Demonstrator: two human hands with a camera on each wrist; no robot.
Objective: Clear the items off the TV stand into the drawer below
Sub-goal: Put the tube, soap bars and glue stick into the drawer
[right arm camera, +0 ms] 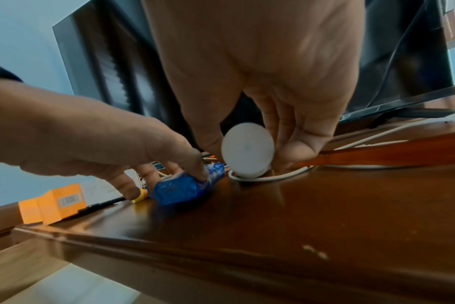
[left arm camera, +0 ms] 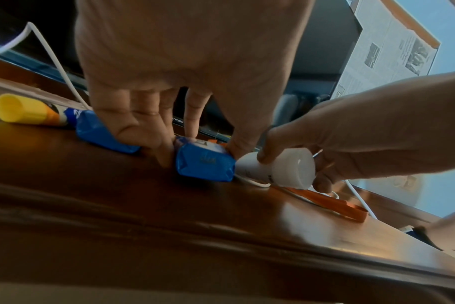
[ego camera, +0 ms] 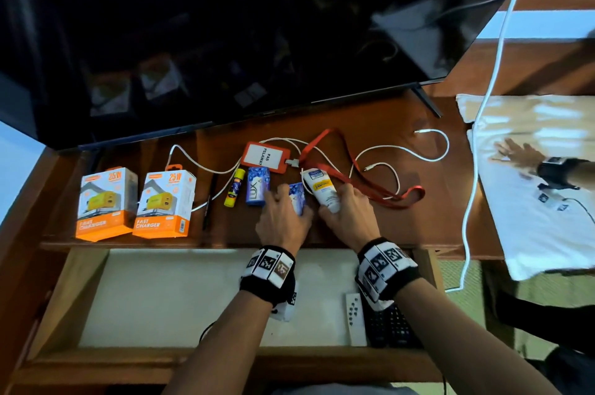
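Now my left hand [ego camera: 283,217] grasps a blue soap bar [ego camera: 297,198] on the brown surface [ego camera: 418,220] of the TV stand, with fingers [left arm camera: 192,111] curled around it. My right hand [ego camera: 349,214] grips the white tube [ego camera: 322,188] just at 3 o'clock of this bar. A second soap bar [ego camera: 257,185] and a glue stick [ego camera: 234,187] lie at 9 o'clock. The drawer [ego camera: 180,294] stands open at 6 o'clock.

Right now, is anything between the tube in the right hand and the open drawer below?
Nothing solid. The right hand grips the white tube, which lies on a white cable and beside the red lanyard. The drawer stands open directly below.
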